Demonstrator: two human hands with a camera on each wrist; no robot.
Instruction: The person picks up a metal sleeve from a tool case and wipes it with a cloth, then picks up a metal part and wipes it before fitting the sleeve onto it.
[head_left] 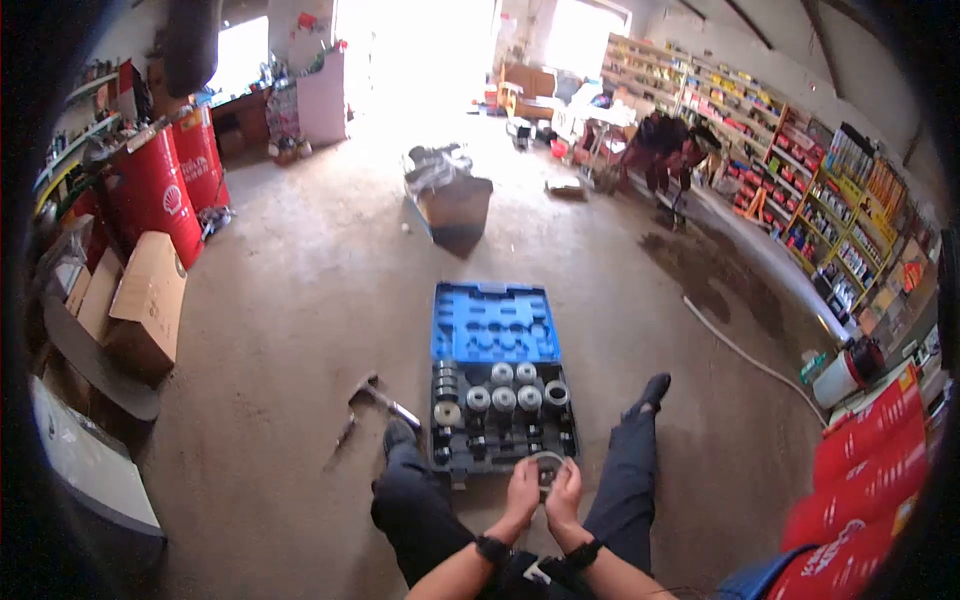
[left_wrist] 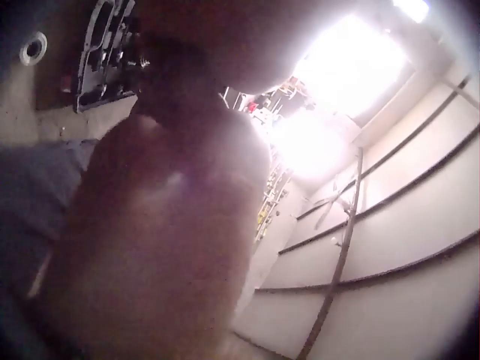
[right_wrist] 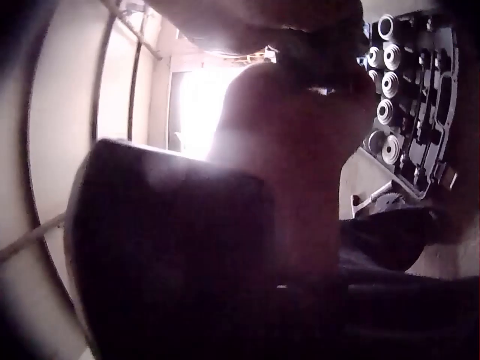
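Note:
In the head view my left hand [head_left: 522, 492] and right hand [head_left: 565, 492] grip a metal ring [head_left: 549, 457] between them, one hand on each side, close over the near edge of the tool case. The case lies open on the floor between my legs, with a blue lid [head_left: 495, 345] folded away from me. In its dark tray [head_left: 462, 466] sit several round metal sleeves [head_left: 503, 400] and, nearer me, a row of dark bolt-like parts. In the wrist views the hands are dark and close, and the ring is hidden by them.
A hammer [head_left: 366, 388] and a thin tool [head_left: 346, 430] lie left of the case. A cardboard box [head_left: 450, 205] stands ahead. Red drums [head_left: 155, 195] are at the left and more red drums [head_left: 870, 455] at the right. A pale hose [head_left: 735, 345] crosses the floor.

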